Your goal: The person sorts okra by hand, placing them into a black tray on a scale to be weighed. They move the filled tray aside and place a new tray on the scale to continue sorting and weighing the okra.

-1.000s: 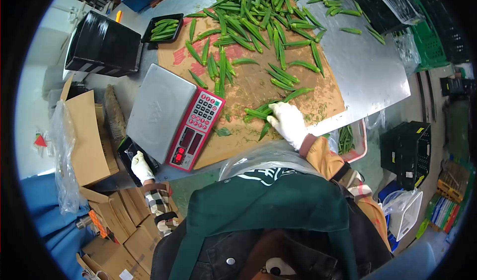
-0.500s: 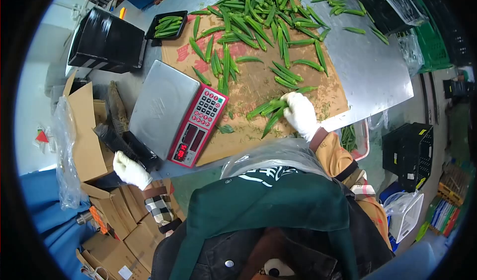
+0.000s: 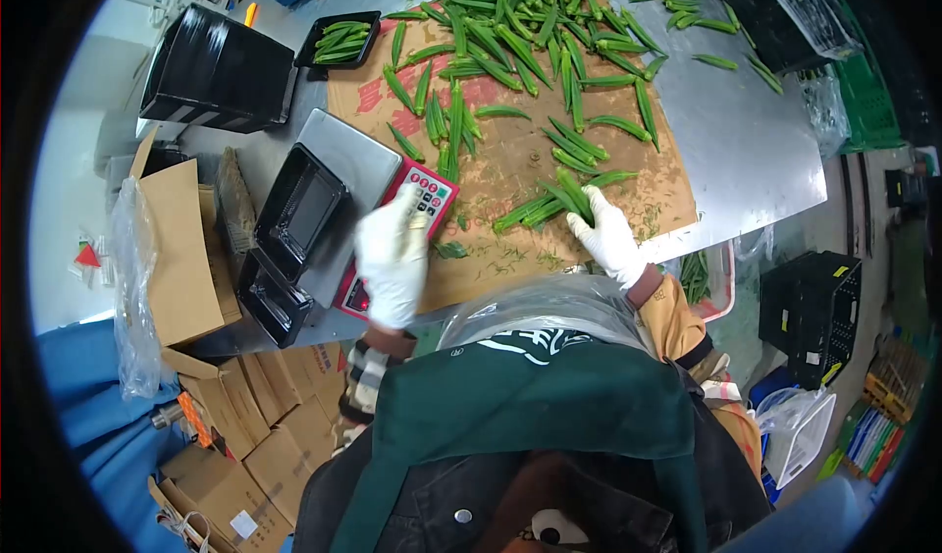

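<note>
White-gloved, my right hand (image 3: 608,240) grips several green okra pods (image 3: 561,198) just above the cardboard sheet, at its near right side. My left hand (image 3: 392,257), also gloved and slightly blurred, hovers over the red keypad side of the scale (image 3: 426,196), partly covering keys and display. Its fingers reach forward, a little apart, with nothing visible in them. On the scale's metal plate lies a black plastic tray (image 3: 303,206) with no okra in it. Another black tray (image 3: 272,300) sits beside the scale, at the table's near left edge.
A big pile of okra (image 3: 530,13) covers the far part of the cardboard sheet (image 3: 510,151). A black tray of okra (image 3: 340,41) stands at the far left beside a black box (image 3: 221,70). Right of the table are a black crate (image 3: 811,308) and a white basket (image 3: 803,435).
My left hand has moved right and forward, from the table's left edge to the scale's keypad. A black tray now lies on the scale plate. My right hand still grips okra, slightly shifted.
</note>
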A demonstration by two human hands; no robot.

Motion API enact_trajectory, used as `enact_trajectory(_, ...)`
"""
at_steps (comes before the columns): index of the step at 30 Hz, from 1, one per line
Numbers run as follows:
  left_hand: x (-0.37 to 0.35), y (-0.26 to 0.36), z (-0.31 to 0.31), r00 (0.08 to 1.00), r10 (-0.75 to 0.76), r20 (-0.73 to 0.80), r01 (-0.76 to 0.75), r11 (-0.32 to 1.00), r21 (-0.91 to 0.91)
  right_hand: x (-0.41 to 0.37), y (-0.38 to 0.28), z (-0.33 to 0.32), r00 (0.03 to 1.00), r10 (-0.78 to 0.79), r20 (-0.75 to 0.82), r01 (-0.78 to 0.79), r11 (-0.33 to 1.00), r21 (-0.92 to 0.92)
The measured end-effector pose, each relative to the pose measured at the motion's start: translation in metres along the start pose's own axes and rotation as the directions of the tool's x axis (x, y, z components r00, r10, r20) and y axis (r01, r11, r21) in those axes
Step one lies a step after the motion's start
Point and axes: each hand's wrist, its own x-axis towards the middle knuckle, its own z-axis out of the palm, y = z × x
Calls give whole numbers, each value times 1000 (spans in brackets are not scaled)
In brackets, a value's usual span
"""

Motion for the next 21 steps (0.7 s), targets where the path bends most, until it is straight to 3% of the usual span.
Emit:
enact_trajectory(2, -8, 6, 47, 942, -124, 312, 181, 970, -161, 7, 7, 5, 994, 30, -108, -27, 999, 34)
enact_trajectory(5, -26, 18, 106, 872, 94, 480, -53, 994, -99, 11, 9, 7, 991, -34, -127, 45, 995, 88)
enact_trajectory(6, -26, 26, 118, 828, 135, 544, -139, 990, -35, 8, -4, 3, 998, 35, -60, -38, 998, -46)
enact_trajectory(7, -26, 30, 126, 802, 90, 590, -165, 984, 74, 6, 0, 8, 997, -61, -47, 55, 990, -127)
enact_trajectory(10, -24, 21, 127, 783, 2, 622, -29, 999, 33, 7, 19, 25, 965, -254, 69, 261, 883, -390)
enact_trajectory(12, -19, 12, 110, 775, -67, 628, 81, 997, 7, 11, 30, 33, 958, -250, 144, 288, 800, -526)
enact_trajectory(14, -7, 1, 90, 588, -238, 773, 255, 962, 102, 15, 32, 31, 949, -258, 180, 314, 776, -547)
enact_trajectory(16, -7, 2, 67, 601, -312, 736, 426, 904, 36, 19, 31, 35, 948, -250, 196, 318, 762, -565)
enact_trajectory(17, -13, -4, 61, 666, -286, 689, 435, 899, -48, 19, 31, 37, 952, -237, 192, 305, 760, -575)
enact_trajectory(20, -9, -5, 46, 490, -422, 763, 795, 575, -192, 24, 28, 37, 947, -242, 213, 321, 754, -573)
enact_trajectory(21, 5, 0, 37, 451, -405, 796, 836, 504, -217, 26, 31, 40, 944, -249, 218, 330, 740, -586)
